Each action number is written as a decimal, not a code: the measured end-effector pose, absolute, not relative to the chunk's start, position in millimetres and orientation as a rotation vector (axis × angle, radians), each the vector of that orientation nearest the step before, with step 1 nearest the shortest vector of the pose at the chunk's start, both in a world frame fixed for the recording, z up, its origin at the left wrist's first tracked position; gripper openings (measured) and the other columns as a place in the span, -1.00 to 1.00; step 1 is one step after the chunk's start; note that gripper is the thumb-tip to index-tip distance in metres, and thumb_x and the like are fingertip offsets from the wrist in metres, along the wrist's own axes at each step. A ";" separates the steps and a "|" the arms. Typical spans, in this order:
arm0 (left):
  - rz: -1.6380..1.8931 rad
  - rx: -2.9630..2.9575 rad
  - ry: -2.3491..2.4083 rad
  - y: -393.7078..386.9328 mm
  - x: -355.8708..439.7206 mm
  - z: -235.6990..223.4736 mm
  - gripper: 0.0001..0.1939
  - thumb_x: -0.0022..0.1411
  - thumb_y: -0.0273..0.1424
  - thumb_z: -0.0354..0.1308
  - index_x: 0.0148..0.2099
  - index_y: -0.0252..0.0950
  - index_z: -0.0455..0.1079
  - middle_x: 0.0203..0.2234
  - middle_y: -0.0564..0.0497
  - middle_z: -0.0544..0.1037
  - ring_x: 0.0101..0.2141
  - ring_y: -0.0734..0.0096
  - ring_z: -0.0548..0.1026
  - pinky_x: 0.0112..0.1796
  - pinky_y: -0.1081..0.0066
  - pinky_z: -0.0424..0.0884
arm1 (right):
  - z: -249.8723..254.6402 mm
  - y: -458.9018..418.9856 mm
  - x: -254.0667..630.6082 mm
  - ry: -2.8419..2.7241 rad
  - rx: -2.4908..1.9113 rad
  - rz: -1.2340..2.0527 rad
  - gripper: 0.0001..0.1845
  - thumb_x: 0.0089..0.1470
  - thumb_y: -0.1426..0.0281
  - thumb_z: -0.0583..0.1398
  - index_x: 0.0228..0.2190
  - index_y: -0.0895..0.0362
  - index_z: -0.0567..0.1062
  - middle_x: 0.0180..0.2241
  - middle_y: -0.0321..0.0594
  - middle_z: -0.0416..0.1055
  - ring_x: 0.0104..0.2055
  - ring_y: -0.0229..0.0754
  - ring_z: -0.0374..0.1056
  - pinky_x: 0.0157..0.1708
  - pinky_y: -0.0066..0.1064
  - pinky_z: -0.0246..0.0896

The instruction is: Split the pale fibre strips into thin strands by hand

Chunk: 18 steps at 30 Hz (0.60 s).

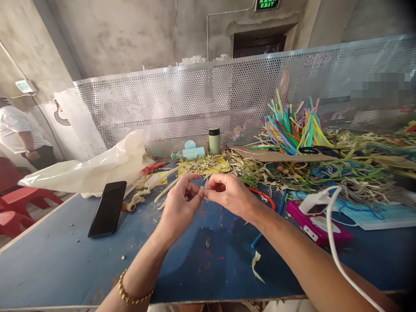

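Observation:
Both hands meet above the middle of the blue table (136,268). Between their fingertips is a small pale piece (202,190), too small and too covered to name its kind. My left hand (180,206) pinches it from the left, with the index finger partly stretched out above. From the right, my right hand (227,195) pinches it with thumb and forefinger. Just beyond the hands lie pale plant-like strips (204,164) on a yellow sheet. To the left of my left hand are a long pale strip (165,190) and a black phone (108,210).
A pink power strip (315,229) with a white charger and cable sits right. Colourful bundled stems (292,130) and tangled cords (351,173) fill the back right. A green bottle (214,141) stands before a perforated metal screen (182,99). A plastic bag (97,169) lies left.

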State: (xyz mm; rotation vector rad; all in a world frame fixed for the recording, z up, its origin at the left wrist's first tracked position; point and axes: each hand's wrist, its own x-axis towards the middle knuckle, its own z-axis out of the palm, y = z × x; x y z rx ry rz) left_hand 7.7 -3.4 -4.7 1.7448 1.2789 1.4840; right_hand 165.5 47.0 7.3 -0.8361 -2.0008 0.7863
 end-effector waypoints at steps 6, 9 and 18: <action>1.472 1.822 1.334 -4.4 7.9 -4.4 -0.63 0.20 -0.39 0.17 0.06 -0.33 0.32 -0.49 0.11 0.40 -0.45 0.46 0.34 -0.37 0.41 0.26 | 7.9 45.3 166.7 -2.040 -0.853 0.735 -0.91 -0.07 0.47 0.23 -0.56 0.16 0.43 -0.59 -0.39 0.31 -0.53 -0.36 0.18 -0.52 -0.48 0.07; 1.441 1.885 1.351 -4.2 7.0 -5.1 -0.64 0.21 -0.41 0.15 0.07 -0.32 0.31 -0.49 0.12 0.39 -0.45 0.45 0.32 -0.36 0.40 0.25 | 9.4 44.0 167.2 -2.054 -0.853 0.723 -0.89 -0.03 0.44 0.25 -0.54 0.16 0.45 -0.60 -0.38 0.32 -0.53 -0.36 0.18 -0.51 -0.47 0.06; 1.417 1.912 1.349 -3.7 6.6 -6.0 -0.63 0.19 -0.48 0.13 0.06 -0.32 0.30 -0.52 0.16 0.34 -0.45 0.46 0.29 -0.36 0.41 0.24 | 12.5 41.2 166.9 -2.066 -0.874 0.691 -0.82 0.08 0.37 0.26 -0.52 0.17 0.49 -0.64 -0.37 0.33 -0.57 -0.34 0.21 -0.52 -0.45 0.05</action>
